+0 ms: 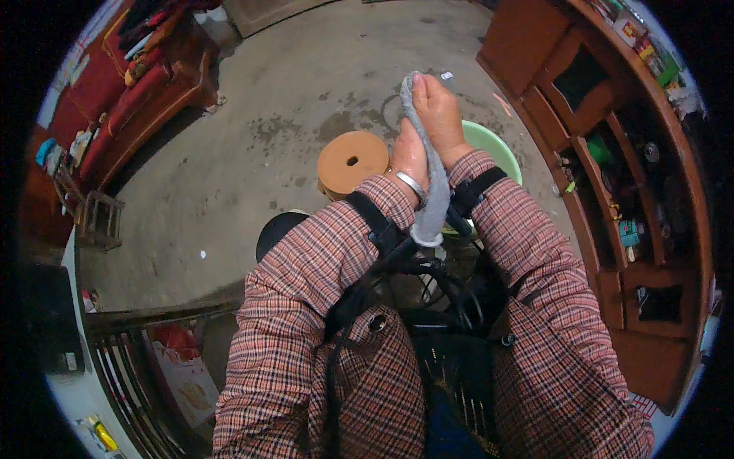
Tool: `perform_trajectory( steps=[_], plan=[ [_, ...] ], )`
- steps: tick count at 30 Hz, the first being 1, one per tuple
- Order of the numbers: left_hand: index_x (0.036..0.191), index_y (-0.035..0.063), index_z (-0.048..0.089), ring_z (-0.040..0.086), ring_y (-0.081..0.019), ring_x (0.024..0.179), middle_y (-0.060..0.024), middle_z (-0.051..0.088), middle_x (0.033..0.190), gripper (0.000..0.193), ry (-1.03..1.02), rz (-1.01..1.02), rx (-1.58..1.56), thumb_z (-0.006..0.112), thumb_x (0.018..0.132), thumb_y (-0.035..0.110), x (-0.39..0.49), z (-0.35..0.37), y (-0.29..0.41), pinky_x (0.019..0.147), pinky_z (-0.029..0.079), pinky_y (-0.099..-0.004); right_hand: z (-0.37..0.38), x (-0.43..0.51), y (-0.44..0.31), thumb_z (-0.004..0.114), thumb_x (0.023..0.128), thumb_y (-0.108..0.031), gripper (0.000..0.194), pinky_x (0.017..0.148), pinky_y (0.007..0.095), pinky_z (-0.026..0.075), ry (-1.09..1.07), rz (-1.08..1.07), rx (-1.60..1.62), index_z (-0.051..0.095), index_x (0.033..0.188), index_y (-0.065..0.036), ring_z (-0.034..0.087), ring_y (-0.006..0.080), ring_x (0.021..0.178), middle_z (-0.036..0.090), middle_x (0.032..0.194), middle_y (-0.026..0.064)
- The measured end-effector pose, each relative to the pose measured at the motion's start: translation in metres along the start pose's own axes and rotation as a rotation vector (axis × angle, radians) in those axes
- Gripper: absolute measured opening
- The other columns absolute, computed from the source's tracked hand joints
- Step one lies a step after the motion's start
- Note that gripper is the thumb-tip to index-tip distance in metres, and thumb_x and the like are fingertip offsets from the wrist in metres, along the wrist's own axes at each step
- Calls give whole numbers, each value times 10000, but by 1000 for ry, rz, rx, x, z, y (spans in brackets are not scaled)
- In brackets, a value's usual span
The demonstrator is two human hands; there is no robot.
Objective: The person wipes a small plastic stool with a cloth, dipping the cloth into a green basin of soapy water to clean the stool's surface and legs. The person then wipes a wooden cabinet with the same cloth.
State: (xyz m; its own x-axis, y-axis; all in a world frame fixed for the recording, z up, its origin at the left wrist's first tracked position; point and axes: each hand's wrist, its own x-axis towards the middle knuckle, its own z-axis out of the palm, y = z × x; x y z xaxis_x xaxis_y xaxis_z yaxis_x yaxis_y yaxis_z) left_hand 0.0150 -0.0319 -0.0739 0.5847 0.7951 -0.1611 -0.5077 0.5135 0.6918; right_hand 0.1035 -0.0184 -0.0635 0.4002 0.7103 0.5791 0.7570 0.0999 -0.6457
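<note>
A long grey cloth tube that looks like a sock (437,189) hangs down between my wrists, its pale-edged opening lowest in the picture. My right hand (440,112) pinches its far end with the thumb on top. Pressed along the other side of the cloth is my left hand (410,150), wet-looking, with a silver bangle (409,186) at the wrist. The left fingers are hidden, so their hold on the cloth cannot be made out. Partly behind my right forearm is a light green basin (500,150).
A round wooden stool (351,158) with a central hole stands left of my hands. Wet patches mark the concrete floor (229,166). A red-cushioned wooden sofa (143,97) is at far left, with a small wooden stool (102,219) nearby. A brown cabinet (585,143) lines the right.
</note>
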Motion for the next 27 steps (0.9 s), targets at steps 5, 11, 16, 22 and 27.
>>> perform_trajectory(
  steps=[5, 11, 16, 22, 27],
  plan=[
    [1365, -1, 462, 551, -225, 1168, -116, 581, 1282, 688, 9, -23, 282, 416, 977, 565, -4, 8, -11, 978, 447, -366, -7, 0, 36, 512, 923, -263, 212, 777, 504, 458, -252, -225, -422, 623, 1044, -128, 591, 329, 1021, 636, 1041, 112],
    [1317, -13, 499, 564, -227, 1144, -116, 593, 1260, 587, 116, -169, 375, 406, 1011, 479, 22, -10, -9, 960, 451, -354, -17, -33, 23, 522, 893, -244, 463, 935, 511, 415, -331, -273, -901, 493, 1333, -102, 401, 329, 1325, 475, 1382, 132],
    [1304, -75, 486, 485, -379, 1252, -243, 531, 1335, 536, -141, 438, 819, 391, 1018, 368, 4, 0, -13, 1076, 350, -371, -37, -39, 19, 464, 938, -256, 534, 1037, 578, 342, -596, -135, -1050, 424, 1415, -21, 330, 416, 1380, 404, 1470, 198],
    [1283, -36, 531, 358, -398, 1351, -228, 493, 1376, 449, -347, 645, 1224, 375, 1022, 294, -8, 6, -29, 1139, 253, -439, -52, -42, 54, 514, 926, -277, 456, 1076, 434, 358, -1001, -53, -625, 536, 1329, -64, 471, 365, 1270, 521, 1354, 222],
    [1220, -63, 557, 458, -406, 1251, -239, 515, 1330, 464, -183, 609, 1003, 368, 1029, 315, 25, -11, 1, 1108, 306, -420, -28, -13, 40, 573, 921, -235, 275, 848, 423, 507, -687, 100, -135, 653, 1082, -27, 637, 350, 1000, 677, 1083, 184]
  ],
)
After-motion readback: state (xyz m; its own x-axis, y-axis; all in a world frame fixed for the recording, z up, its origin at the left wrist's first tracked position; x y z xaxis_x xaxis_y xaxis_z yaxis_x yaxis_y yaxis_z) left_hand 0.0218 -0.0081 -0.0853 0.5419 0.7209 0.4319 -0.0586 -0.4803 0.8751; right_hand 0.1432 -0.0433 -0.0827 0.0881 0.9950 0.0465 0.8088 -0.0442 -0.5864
